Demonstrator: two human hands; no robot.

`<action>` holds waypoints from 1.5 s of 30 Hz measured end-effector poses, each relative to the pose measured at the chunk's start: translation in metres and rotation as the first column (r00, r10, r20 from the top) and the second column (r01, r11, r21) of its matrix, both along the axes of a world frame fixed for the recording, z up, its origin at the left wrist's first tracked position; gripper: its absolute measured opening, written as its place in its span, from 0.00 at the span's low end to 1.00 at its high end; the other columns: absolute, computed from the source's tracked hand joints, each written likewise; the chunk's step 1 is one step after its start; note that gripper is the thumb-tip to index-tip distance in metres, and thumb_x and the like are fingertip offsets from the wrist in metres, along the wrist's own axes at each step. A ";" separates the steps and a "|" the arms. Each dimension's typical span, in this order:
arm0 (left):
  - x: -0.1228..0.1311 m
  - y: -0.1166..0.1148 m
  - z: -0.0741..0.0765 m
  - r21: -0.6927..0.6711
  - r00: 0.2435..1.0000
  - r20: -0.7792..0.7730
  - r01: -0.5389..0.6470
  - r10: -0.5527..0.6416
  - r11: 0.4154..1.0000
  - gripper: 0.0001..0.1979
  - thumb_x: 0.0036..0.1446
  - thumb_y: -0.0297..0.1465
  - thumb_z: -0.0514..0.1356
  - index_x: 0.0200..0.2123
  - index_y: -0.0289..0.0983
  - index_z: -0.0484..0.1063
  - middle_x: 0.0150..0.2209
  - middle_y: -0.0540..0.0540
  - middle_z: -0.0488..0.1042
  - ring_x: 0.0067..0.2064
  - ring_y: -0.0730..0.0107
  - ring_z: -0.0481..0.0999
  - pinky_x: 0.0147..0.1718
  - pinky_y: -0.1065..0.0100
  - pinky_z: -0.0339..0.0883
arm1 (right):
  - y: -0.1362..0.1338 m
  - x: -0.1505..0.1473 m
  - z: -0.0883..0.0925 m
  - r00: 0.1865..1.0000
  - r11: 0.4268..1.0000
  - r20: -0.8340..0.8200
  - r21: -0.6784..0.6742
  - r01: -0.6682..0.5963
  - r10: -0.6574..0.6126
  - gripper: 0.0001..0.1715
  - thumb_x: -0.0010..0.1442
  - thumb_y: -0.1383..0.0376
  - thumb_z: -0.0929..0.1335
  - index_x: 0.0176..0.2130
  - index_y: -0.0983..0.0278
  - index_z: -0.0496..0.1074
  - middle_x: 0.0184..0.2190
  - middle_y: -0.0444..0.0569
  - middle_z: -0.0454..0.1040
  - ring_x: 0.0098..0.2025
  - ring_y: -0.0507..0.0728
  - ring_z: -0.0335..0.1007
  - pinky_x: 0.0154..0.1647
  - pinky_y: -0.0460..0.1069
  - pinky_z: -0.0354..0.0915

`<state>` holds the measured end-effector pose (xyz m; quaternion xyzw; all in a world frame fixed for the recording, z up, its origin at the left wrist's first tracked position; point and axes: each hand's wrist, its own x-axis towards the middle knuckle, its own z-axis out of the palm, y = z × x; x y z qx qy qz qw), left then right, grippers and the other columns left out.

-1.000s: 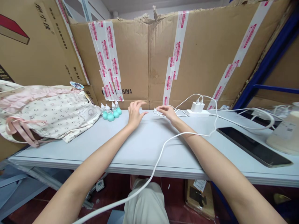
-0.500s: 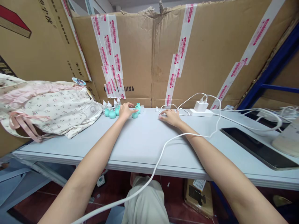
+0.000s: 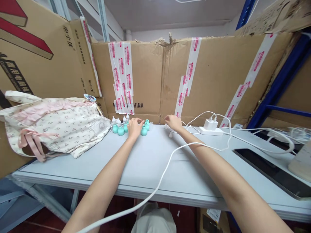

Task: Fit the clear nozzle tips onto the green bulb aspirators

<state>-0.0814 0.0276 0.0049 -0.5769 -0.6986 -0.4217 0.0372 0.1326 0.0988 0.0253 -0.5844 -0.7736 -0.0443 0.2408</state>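
Teal bulbs (image 3: 144, 130) sit bunched at the back of the bench (image 3: 150, 168), against the cardboard wall (image 3: 150, 81). Left hand (image 3: 134, 126) has its fingers curled over them, and right hand (image 3: 173, 122) is curled by a small white tip (image 3: 170, 134) (can't tell if either actually grips anything). They look light, squishy and tippy, so I'd pinch the round belly, not the nozzle.

Storeroom packing bench, taped cardboard cartons (image 3: 213, 77), blue metal racking (image 3: 274, 84), grey worktable (image 3: 150, 161)

Teal bottles (image 3: 144, 130): partly hidden behind left hand (image 3: 134, 127).
Tablet (image 3: 272, 170): cut by right edge.
Small white piece (image 3: 170, 135) beside right hand (image 3: 173, 122): too small to identify.
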 end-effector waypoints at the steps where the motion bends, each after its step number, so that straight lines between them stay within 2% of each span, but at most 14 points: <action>1: -0.001 0.000 0.001 -0.009 1.000 -0.001 -0.004 0.004 1.000 0.13 0.58 0.41 0.56 0.38 0.39 0.74 0.44 0.43 0.70 0.51 0.58 0.65 0.49 0.60 0.57 | 0.002 -0.007 0.005 1.000 1.000 0.022 0.020 0.002 -0.003 0.12 0.60 0.67 0.64 0.42 0.58 0.74 0.43 0.46 0.75 0.48 0.59 0.68 0.44 0.51 0.60; 7: -0.007 -0.003 0.009 -0.148 0.997 -0.046 0.053 -0.060 0.988 0.18 0.48 0.44 0.63 0.40 0.42 0.74 0.45 0.45 0.70 0.52 0.57 0.64 0.48 0.61 0.57 | 0.001 -0.045 0.012 0.972 0.984 0.162 -0.072 -0.163 0.173 0.07 0.56 0.62 0.70 0.38 0.56 0.76 0.39 0.43 0.76 0.46 0.57 0.69 0.43 0.50 0.59; 10: -0.009 -0.003 0.011 -0.185 0.994 -0.067 0.077 -0.091 0.980 0.20 0.44 0.44 0.66 0.40 0.43 0.74 0.46 0.46 0.70 0.51 0.59 0.65 0.47 0.63 0.57 | -0.003 -0.059 0.009 0.939 0.967 0.236 -0.103 -0.232 0.250 0.12 0.53 0.63 0.72 0.41 0.55 0.75 0.40 0.42 0.76 0.46 0.57 0.69 0.43 0.49 0.58; 14: -0.010 -0.002 0.012 -0.187 0.993 -0.086 0.065 -0.082 0.980 0.20 0.44 0.43 0.66 0.41 0.43 0.74 0.47 0.45 0.70 0.51 0.59 0.65 0.47 0.63 0.57 | -0.005 -0.069 0.001 0.908 0.963 0.324 -0.125 -0.238 0.266 0.17 0.51 0.65 0.73 0.44 0.57 0.73 0.42 0.44 0.75 0.47 0.57 0.68 0.44 0.50 0.58; 18: -0.010 -0.003 0.012 -0.160 0.993 -0.102 0.044 -0.061 0.986 0.17 0.48 0.44 0.64 0.40 0.43 0.73 0.47 0.45 0.69 0.52 0.59 0.64 0.47 0.62 0.57 | -0.007 -0.074 -0.013 0.914 0.972 0.331 -0.108 -0.210 0.235 0.13 0.56 0.60 0.70 0.42 0.58 0.74 0.43 0.48 0.74 0.48 0.59 0.66 0.46 0.51 0.58; 22: -0.010 -0.003 0.013 -0.135 0.994 -0.095 0.048 -0.061 0.990 0.15 0.50 0.43 0.62 0.40 0.43 0.73 0.46 0.46 0.70 0.51 0.59 0.65 0.47 0.62 0.57 | -0.010 -0.074 -0.020 0.913 0.975 0.344 -0.045 -0.216 0.218 0.08 0.58 0.64 0.68 0.38 0.61 0.75 0.43 0.52 0.73 0.50 0.61 0.64 0.47 0.52 0.57; 26: -0.005 -0.004 0.012 -0.047 0.984 -0.124 0.125 -0.130 0.991 0.16 0.52 0.42 0.61 0.43 0.42 0.72 0.46 0.46 0.70 0.50 0.59 0.65 0.46 0.62 0.57 | -0.015 -0.066 0.000 0.958 0.969 0.165 0.040 -0.245 0.235 0.09 0.59 0.60 0.68 0.38 0.59 0.76 0.42 0.50 0.74 0.48 0.60 0.66 0.43 0.50 0.59; 31: 0.007 -0.006 0.011 0.048 0.952 -0.217 0.230 -0.214 0.972 0.15 0.55 0.39 0.59 0.44 0.40 0.72 0.43 0.46 0.73 0.48 0.60 0.67 0.45 0.63 0.56 | -0.021 -0.060 0.034 0.909 0.925 -0.234 -0.079 -0.371 0.345 0.10 0.57 0.56 0.69 0.35 0.59 0.76 0.32 0.43 0.76 0.36 0.54 0.71 0.35 0.45 0.61; 34: 0.006 -0.005 0.012 0.116 0.969 -0.155 0.209 -0.190 0.971 0.13 0.58 0.36 0.56 0.44 0.40 0.74 0.40 0.46 0.75 0.45 0.61 0.68 0.43 0.64 0.57 | -0.019 -0.060 0.033 0.843 0.904 -0.374 -0.031 -0.427 0.386 0.11 0.57 0.59 0.69 0.40 0.61 0.73 0.36 0.43 0.76 0.39 0.53 0.71 0.36 0.44 0.62; 36: 0.002 -0.003 0.012 0.134 0.979 -0.074 0.196 -0.187 0.971 0.14 0.59 0.37 0.55 0.45 0.40 0.74 0.39 0.46 0.75 0.43 0.61 0.69 0.42 0.65 0.58 | -0.016 -0.060 0.023 0.852 0.932 -0.404 0.005 -0.362 0.333 0.14 0.60 0.61 0.67 0.46 0.61 0.70 0.40 0.44 0.76 0.40 0.52 0.71 0.38 0.45 0.63; 38: -0.002 0.000 0.012 0.131 0.979 0.024 0.196 -0.201 0.972 0.15 0.60 0.37 0.53 0.44 0.38 0.74 0.37 0.46 0.76 0.41 0.62 0.70 0.41 0.66 0.59 | -0.012 -0.058 0.010 0.925 0.969 -0.303 -0.011 -0.245 0.231 0.13 0.61 0.62 0.65 0.47 0.59 0.70 0.42 0.45 0.75 0.42 0.54 0.71 0.40 0.47 0.63; 40: -0.004 0.003 0.012 0.137 0.967 0.117 0.208 -0.225 0.968 0.16 0.62 0.37 0.50 0.41 0.36 0.74 0.35 0.46 0.76 0.39 0.64 0.71 0.40 0.67 0.59 | -0.008 -0.057 -0.003 0.987 0.986 -0.071 -0.075 -0.150 0.145 0.10 0.59 0.63 0.67 0.43 0.59 0.73 0.42 0.46 0.75 0.45 0.57 0.70 0.44 0.50 0.62; 42: -0.003 0.005 0.012 0.180 0.946 0.192 0.228 -0.262 0.957 0.17 0.64 0.37 0.46 0.38 0.35 0.72 0.33 0.47 0.76 0.37 0.67 0.71 0.40 0.68 0.60 | -0.005 -0.058 -0.014 0.982 0.985 0.151 -0.145 -0.096 0.118 0.09 0.58 0.61 0.69 0.40 0.58 0.75 0.43 0.49 0.75 0.48 0.60 0.69 0.47 0.53 0.60; 45: -0.001 0.006 0.013 0.278 0.890 0.300 0.264 -0.344 0.924 0.18 0.64 0.37 0.44 0.34 0.35 0.70 0.31 0.47 0.75 0.34 0.71 0.72 0.37 0.70 0.61 | -0.001 -0.063 -0.025 0.962 0.985 0.257 -0.163 -0.055 0.097 0.09 0.58 0.61 0.69 0.39 0.58 0.76 0.43 0.52 0.75 0.48 0.62 0.69 0.48 0.55 0.58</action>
